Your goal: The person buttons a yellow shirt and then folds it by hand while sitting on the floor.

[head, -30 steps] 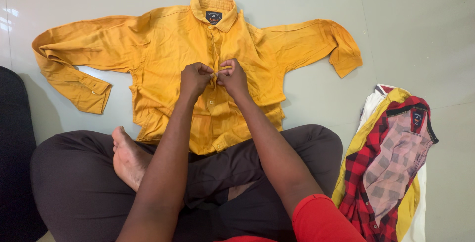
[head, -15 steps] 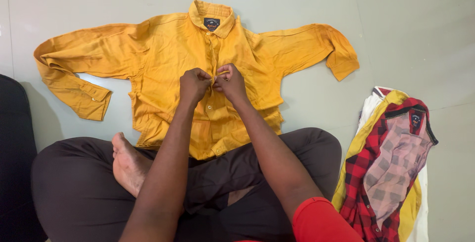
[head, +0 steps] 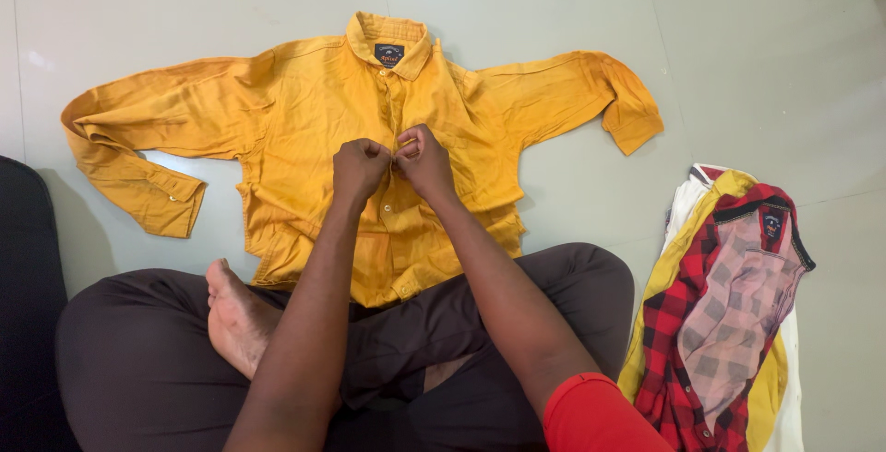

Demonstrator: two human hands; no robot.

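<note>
**Both hands pinched at the shirt front**

A yellow shirt (head: 305, 129) lies flat on the pale tiled floor (head: 757, 64), front up, collar away from the person, sleeves spread to either side. Its hem drapes over the crossed legs in dark trousers (head: 138, 360). The left hand (head: 358, 164) and right hand (head: 425, 158) meet at mid-chest, touching each other, fingers closed tight on the button strip. One bare foot (head: 235, 318) shows, sole up. On the person's right, just beside the knee, lies a pile of folded shirts (head: 729, 313), a red checked one on top.
</note>
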